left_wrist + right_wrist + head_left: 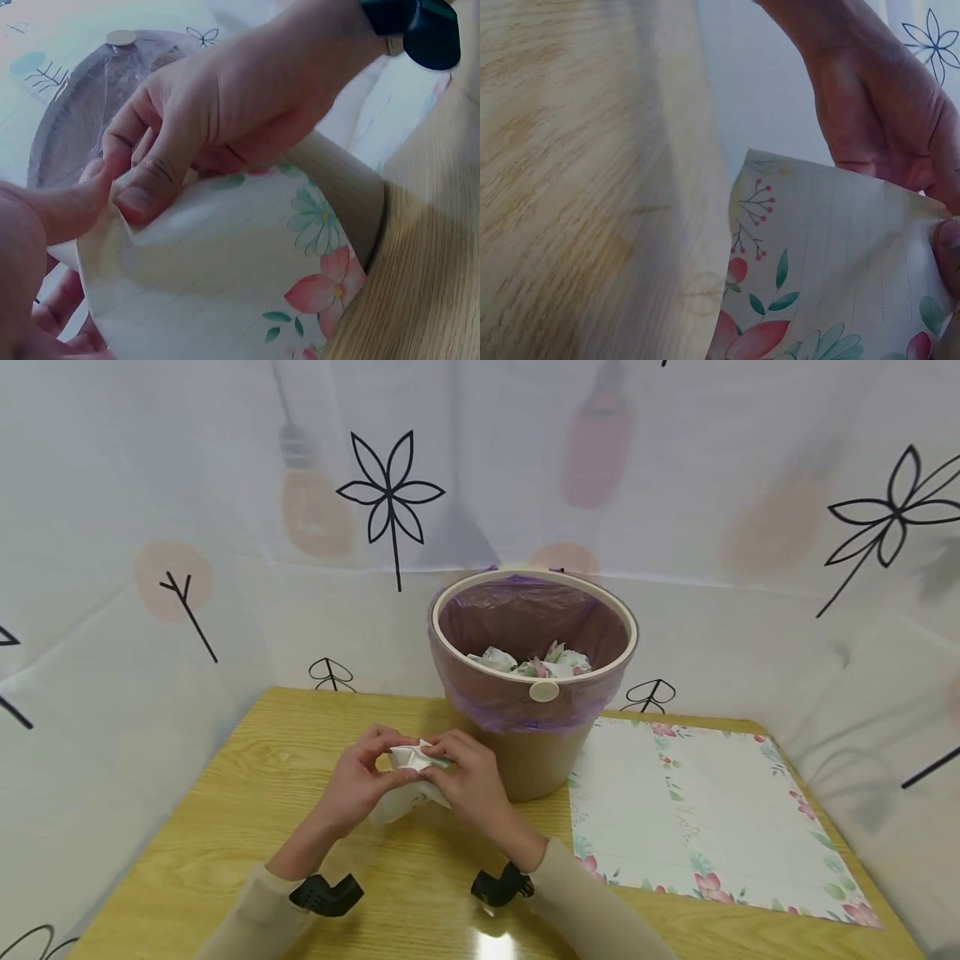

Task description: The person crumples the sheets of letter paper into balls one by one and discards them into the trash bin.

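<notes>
Between my two hands is a sheet of floral stationery paper (408,758), bunched at its upper edge. The left hand (358,781) pinches it from the left with thumb and fingers. From the other side, my right hand (471,777) pinches the same edge, its thumb pressed on the paper in the left wrist view. The lower part of the paper (217,255) hangs as a loose flap, with dotted lines and pink and green flowers in its corner. Some fingertips behind the paper are hidden.
A beige waste bin (534,756), lined with a purple bag (525,610), stands just beyond the right hand. Crumpled floral papers (551,664) lie inside it. Flat floral sheets (720,814) lie on the wooden table (247,793) at right. A patterned cloth (510,468) hangs behind.
</notes>
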Action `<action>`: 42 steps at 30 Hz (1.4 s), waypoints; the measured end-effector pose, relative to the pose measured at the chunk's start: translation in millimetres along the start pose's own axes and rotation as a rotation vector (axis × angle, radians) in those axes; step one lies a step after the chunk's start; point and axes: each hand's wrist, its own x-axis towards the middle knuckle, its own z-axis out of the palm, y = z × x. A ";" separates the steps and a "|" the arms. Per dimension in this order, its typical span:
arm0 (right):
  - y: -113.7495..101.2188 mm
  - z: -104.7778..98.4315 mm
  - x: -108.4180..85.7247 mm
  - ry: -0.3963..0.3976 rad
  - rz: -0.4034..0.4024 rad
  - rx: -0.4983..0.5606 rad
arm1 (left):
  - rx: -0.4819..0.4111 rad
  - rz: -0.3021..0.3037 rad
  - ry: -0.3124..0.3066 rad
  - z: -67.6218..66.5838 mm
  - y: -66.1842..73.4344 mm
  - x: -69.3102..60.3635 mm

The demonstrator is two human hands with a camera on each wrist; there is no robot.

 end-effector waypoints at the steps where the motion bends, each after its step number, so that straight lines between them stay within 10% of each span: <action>1: 0.4 0.4 -0.2 0.006 0.007 0.004 | 0.008 0.000 0.011 -0.1 -0.2 0.3; 12: 3.9 8.1 -1.5 0.129 -0.035 0.036 | 0.079 0.019 0.174 8.2 -2.8 2.3; 17: 3.3 5.4 0.4 0.069 -0.016 -0.047 | 0.134 0.038 0.227 11.6 -2.1 5.3; 26: -2.9 -8.5 8.0 -0.164 0.122 -0.132 | 0.193 0.045 0.192 9.3 -3.2 4.4; 36: -3.7 -10.9 6.3 -0.065 0.135 -0.030 | 0.038 0.059 0.094 2.1 -2.2 0.4; 42: -1.7 -13.6 3.8 0.030 0.128 0.103 | 0.180 0.006 0.042 -20.2 -4.5 -7.8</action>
